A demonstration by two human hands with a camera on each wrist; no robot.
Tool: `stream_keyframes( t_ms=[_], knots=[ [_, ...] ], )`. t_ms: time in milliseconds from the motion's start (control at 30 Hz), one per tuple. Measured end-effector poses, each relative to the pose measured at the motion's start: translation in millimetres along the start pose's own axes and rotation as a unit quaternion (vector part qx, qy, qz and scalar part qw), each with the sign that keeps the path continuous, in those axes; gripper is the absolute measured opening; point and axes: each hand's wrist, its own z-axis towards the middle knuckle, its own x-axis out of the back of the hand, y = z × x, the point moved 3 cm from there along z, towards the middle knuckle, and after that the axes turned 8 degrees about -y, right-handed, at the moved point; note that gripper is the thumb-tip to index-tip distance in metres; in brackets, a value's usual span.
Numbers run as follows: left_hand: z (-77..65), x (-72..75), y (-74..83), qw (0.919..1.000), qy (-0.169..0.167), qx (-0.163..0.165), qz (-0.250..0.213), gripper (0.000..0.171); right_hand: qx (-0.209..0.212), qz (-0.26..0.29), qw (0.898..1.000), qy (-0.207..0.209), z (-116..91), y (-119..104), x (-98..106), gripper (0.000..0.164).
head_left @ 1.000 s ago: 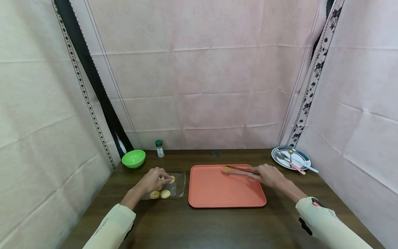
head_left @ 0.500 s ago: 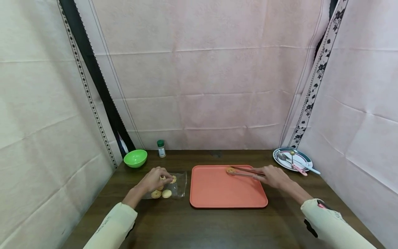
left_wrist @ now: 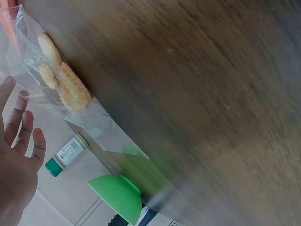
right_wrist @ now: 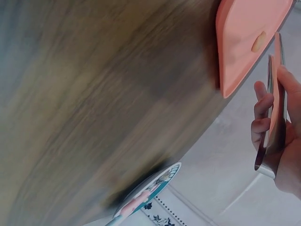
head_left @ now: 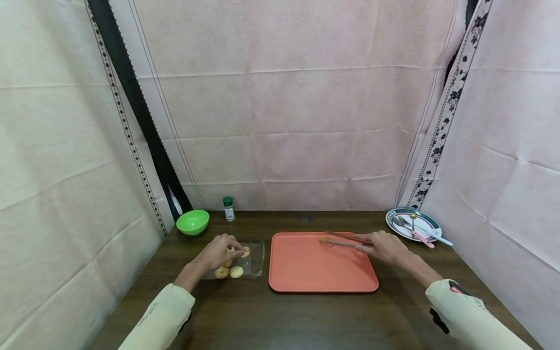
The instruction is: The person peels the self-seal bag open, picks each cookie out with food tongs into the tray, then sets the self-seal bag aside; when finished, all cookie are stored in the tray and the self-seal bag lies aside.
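My right hand (head_left: 379, 247) holds metal tongs (right_wrist: 278, 110) over the far part of the coral tray (head_left: 323, 272). In the right wrist view, a small cookie (right_wrist: 258, 41) lies on the tray, apart from the tong tips. The head view has the lower tong arm partly covering that cookie. My left hand (head_left: 219, 252) pinches the edge of a clear plastic bag (left_wrist: 106, 127) between thumb and forefinger. Several cookies (left_wrist: 73, 89) lie inside the bag on the table. Part of the bag is hidden beneath the left hand in the head view.
A green bowl (head_left: 192, 222) and a green-capped shaker bottle (head_left: 229, 209) stand at the back left. A rimmed plate (head_left: 400, 212) with cutlery sits at the back right. Cloth walls enclose the wooden table (head_left: 280, 321) at the back and sides.
The right hand and tongs have shifted slightly right, and the tong tips have spread from the cookie, which now lies on the tray. The left hand keeps its place at the bag.
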Motion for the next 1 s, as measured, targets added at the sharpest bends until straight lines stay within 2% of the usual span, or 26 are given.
stream_keyframes(
  t_ms=[233,600,800,1000],
  knots=[
    [0.3,0.0,0.3,1.0000,-0.002,0.001,0.005,0.015,0.005,0.004,1.000,-0.009,13.1,-16.7,-8.9,0.038],
    [-0.8,-0.5,2.7,1.0000,0.003,0.002,0.003,0.012,0.077,0.034,0.996,-0.009,31.4,-58.3,-17.8,0.037],
    [-0.2,0.0,5.5,1.0000,0.001,0.008,0.000,0.012,0.104,0.027,0.994,-0.011,39.3,-75.5,-22.4,0.034],
    [-0.5,1.2,5.6,1.0000,-0.002,0.009,0.003,0.012,0.132,0.053,0.989,-0.038,48.8,-94.0,-27.0,0.034]
  ],
)
